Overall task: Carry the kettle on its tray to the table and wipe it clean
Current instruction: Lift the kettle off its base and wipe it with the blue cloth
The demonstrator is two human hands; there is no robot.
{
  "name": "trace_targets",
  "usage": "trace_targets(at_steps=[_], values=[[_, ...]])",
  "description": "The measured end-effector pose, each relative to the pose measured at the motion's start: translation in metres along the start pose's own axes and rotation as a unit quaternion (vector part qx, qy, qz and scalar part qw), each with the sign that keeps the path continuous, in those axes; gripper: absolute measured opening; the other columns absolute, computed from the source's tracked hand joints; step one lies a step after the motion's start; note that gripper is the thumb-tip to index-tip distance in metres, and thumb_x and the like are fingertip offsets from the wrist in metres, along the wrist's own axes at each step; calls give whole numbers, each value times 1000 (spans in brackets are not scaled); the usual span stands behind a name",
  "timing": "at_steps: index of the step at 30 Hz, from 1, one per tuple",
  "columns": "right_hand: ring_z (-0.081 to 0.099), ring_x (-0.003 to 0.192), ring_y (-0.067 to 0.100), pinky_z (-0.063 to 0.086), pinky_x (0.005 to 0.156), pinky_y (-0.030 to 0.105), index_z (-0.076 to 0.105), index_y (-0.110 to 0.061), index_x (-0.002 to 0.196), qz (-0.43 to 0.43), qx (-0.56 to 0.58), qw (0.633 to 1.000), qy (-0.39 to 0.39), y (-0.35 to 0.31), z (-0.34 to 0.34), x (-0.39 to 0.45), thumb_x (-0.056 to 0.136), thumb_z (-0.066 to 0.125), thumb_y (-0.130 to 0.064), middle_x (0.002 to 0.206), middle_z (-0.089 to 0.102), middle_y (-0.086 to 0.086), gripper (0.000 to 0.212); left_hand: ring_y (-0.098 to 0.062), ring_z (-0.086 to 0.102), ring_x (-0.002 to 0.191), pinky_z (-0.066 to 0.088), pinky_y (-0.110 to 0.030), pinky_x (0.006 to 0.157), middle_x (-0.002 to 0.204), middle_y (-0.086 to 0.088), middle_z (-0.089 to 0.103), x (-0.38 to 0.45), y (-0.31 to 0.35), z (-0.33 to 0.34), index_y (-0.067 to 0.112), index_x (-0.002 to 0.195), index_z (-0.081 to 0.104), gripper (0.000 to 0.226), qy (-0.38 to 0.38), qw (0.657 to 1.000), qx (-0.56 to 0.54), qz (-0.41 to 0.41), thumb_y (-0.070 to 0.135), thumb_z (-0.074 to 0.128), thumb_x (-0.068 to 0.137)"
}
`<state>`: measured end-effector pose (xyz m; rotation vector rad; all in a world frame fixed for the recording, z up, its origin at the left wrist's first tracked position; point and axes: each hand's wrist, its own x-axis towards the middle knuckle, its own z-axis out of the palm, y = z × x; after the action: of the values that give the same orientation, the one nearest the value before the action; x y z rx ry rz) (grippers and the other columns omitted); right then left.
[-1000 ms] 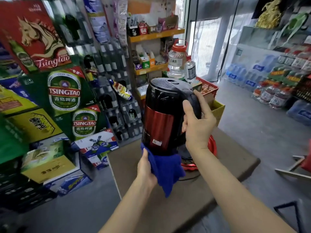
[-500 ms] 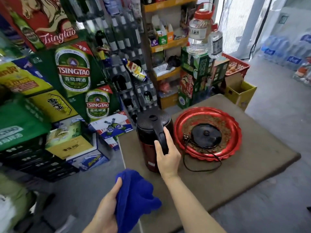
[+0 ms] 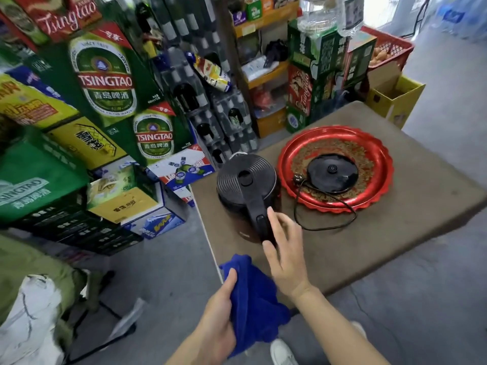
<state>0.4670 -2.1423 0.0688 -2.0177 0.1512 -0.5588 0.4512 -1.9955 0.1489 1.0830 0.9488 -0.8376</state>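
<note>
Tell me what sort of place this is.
Most likely a small shop or drinks store: stacked Tsingtao beer cartons, shrink-wrapped packs of bottles on the floor, and shelves of boxed goods behind the table.

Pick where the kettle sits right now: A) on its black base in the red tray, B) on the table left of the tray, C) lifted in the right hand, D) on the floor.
B: the kettle stands on the table just left of the red tray, whose black base is bare; the right hand is open by the handle.
</note>
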Motion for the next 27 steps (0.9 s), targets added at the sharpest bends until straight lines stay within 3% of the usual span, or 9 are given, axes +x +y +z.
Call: trace_targets(at_steps=[5,9,11,13,15,17,21,24,27], values=[[19,152,25,19,122,36,22,-14,154,109,178,976,-63,-8,-32,-90,96,51,-36,164,23,9,69,-26,67,113,54,-39,87,119,-10,74,-7,-19,43,9,123,67,54,-78,996,-19,39,52,45,98],[56,129,18,46,105,26,60,-21,130,346,397,849,40,-14,-35,-82,92,59,-2,136,64,5,43,-13,57,127,39,-29,112,131,-1,68,-15,-30,82,12,131,64,48,-132,989,44,46,43,41,102],[69,108,31,53,95,40,66,-14,125,450,488,742,95,-3,-45,-68,97,52,-9,119,71,17,32,-6,69,103,53,-16,89,102,10,78,-21,-30,83,22,101,78,28,-117,967,189,122,31,52,101],[69,96,39,54,87,48,61,-17,130,488,572,649,115,4,-58,-59,94,53,-25,119,69,25,38,-2,70,88,54,-11,73,87,20,78,-22,-13,72,34,82,81,21,15,880,348,323,20,68,92],[61,115,40,45,99,51,57,-22,136,477,613,615,133,5,-60,-40,87,55,-38,135,61,22,52,2,65,101,52,-17,88,111,23,73,-21,20,71,37,108,75,27,136,737,385,538,24,76,85],[53,131,32,38,111,46,51,-23,142,417,566,703,103,3,-46,-10,91,49,-42,145,54,13,54,-7,43,136,35,-28,112,148,9,50,-8,60,82,26,142,52,67,204,652,429,591,40,76,81],[17,152,13,14,124,45,23,-42,153,230,402,886,29,-4,3,59,102,39,-44,163,20,-13,54,-29,-5,154,7,-48,124,168,-9,-6,24,103,118,12,159,-1,134,228,672,555,434,70,75,66],[10,152,7,9,125,43,18,-39,153,283,329,900,28,28,31,70,107,29,-34,163,17,-18,48,-39,-2,152,12,-51,123,167,-13,-6,42,103,117,13,159,-4,136,265,610,616,422,68,77,64],[20,150,13,17,124,44,22,-25,156,395,420,816,37,51,41,45,108,28,-30,165,22,-3,49,-42,-3,151,11,-51,122,167,-15,-9,47,106,109,12,158,-7,133,245,570,654,433,62,77,68]])
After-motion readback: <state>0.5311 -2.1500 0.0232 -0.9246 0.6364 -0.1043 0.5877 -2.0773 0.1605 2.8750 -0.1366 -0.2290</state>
